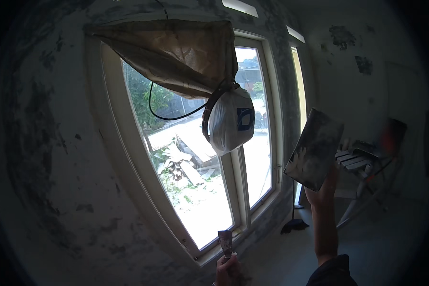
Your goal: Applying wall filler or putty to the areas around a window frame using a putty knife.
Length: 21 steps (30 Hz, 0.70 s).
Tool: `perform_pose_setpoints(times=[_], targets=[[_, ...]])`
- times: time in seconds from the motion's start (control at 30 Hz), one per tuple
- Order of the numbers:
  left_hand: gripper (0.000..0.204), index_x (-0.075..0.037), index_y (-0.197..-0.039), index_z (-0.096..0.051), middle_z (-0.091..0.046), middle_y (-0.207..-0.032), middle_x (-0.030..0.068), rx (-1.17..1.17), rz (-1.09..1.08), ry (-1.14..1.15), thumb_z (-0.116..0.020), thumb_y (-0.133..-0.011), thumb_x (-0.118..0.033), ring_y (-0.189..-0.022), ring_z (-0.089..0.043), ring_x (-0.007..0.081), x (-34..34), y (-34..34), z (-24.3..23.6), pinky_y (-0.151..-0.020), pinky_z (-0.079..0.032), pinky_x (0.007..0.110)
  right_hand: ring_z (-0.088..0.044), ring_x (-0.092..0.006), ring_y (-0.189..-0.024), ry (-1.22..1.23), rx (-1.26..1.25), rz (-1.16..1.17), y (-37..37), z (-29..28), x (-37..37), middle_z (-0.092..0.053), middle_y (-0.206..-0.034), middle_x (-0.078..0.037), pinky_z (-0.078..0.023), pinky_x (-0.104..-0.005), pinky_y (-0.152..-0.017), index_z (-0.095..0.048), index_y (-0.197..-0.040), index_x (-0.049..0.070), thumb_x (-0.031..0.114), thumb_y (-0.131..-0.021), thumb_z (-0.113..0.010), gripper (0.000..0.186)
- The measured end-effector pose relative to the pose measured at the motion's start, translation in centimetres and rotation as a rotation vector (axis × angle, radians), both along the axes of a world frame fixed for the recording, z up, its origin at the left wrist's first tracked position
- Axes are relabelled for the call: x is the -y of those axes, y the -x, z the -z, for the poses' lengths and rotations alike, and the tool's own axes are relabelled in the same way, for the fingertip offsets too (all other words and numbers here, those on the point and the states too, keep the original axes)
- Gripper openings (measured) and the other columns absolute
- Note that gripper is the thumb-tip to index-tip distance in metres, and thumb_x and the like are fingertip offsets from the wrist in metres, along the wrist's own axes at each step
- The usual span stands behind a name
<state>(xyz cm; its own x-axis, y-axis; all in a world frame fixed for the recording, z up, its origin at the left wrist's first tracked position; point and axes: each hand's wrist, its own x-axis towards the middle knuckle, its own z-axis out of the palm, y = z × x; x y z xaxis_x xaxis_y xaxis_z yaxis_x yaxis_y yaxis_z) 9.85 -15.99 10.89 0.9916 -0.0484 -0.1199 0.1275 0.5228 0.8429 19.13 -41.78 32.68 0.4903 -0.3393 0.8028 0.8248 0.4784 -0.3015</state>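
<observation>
My left hand (229,270) shows at the lower edge, fingers wrapped round the handle of a small scraper (225,240). Its blade points up and looks stained. To the right, my right arm reaches up in a dark sleeve. My right hand (323,192) holds a flat rectangular board (314,152) from below, and the board hides most of the fingers. Dark and pale smears cover the board's face. The scraper and the board are well apart.
A window (190,190) fills the middle. A brown cloth (176,52) and a white plastic bag (231,119) hang before it, with a black cable (176,118). Patchy plaster wall (47,157) surrounds it. At right stand a broom (294,225) and a slatted folding chair (355,162) bearing objects.
</observation>
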Motion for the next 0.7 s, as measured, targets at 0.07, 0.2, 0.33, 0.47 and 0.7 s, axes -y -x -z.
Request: perform_pose_setpoints(times=[0.07, 0.2, 0.33, 0.47, 0.7], targets=[[0.021, -0.016, -0.077, -0.047, -0.035, -0.056, -0.0071, -0.208, -0.008, 0.149, -0.06, -0.093, -0.016, -0.04, -0.029, 0.0078, 5.5, -0.9, 0.2, -0.037, -0.024, 0.024, -0.06, -0.0191, -0.104, -0.029, -0.156, -0.154, 2.7, 3.2, 5.5, -0.058, -0.115, -0.01, -0.05, -0.0356, -0.09, -0.049, -0.126, 0.003, 0.033, -0.101, -0.045, 0.04], [0.021, -0.014, -0.084, -0.042, -0.048, -0.066, 0.0016, 0.025, 0.35, 0.109, -0.058, -0.095, -0.02, -0.05, -0.042, 0.0108, 16.5, 0.1, 0.6, -0.045, -0.033, 0.026, -0.056, -0.0233, -0.115, -0.231, -0.426, -0.234, 8.0, 14.7, 15.6, -0.057, -0.122, -0.011, -0.045, -0.04, -0.098, -0.049, -0.129, 0.002, 0.027, -0.101, -0.042, 0.038], [0.024, -0.012, -0.081, -0.043, -0.045, -0.062, -0.0002, 0.027, 0.413, -0.002, -0.061, -0.093, -0.022, -0.05, -0.044, 0.0094, 27.1, 0.9, 0.4, -0.045, -0.033, 0.026, -0.055, -0.024, -0.117, -0.404, -0.705, -0.225, 12.8, 21.0, 20.7, -0.056, -0.124, -0.012, -0.044, -0.0393, -0.1, -0.049, -0.127, 0.002, 0.027, -0.101, -0.04, 0.037], [0.022, -0.011, -0.083, -0.045, -0.054, -0.066, 0.0022, 0.022, 0.452, -0.051, -0.063, -0.09, -0.021, -0.053, -0.05, 0.0096, 32.2, -0.3, 3.3, -0.048, -0.034, 0.023, -0.06, -0.0243, -0.109, -0.379, -0.844, -0.122, 14.8, 26.0, 23.9, -0.06, -0.117, -0.013, -0.049, -0.036, -0.094, -0.053, -0.123, 0.0, 0.015, -0.097, -0.047, 0.031], [0.022, -0.012, -0.079, -0.045, -0.05, -0.062, 0.0008, -0.087, 0.295, -0.106, -0.065, -0.085, -0.018, -0.049, -0.048, 0.0093, 35.2, -4.1, 7.1, -0.044, -0.032, 0.023, -0.064, -0.0223, -0.101, 0.157, -1.018, 0.473, 13.5, 30.0, 28.7, -0.062, -0.116, -0.012, -0.053, -0.0299, -0.083, -0.056, -0.121, -0.002, 0.001, -0.09, -0.056, 0.031]])
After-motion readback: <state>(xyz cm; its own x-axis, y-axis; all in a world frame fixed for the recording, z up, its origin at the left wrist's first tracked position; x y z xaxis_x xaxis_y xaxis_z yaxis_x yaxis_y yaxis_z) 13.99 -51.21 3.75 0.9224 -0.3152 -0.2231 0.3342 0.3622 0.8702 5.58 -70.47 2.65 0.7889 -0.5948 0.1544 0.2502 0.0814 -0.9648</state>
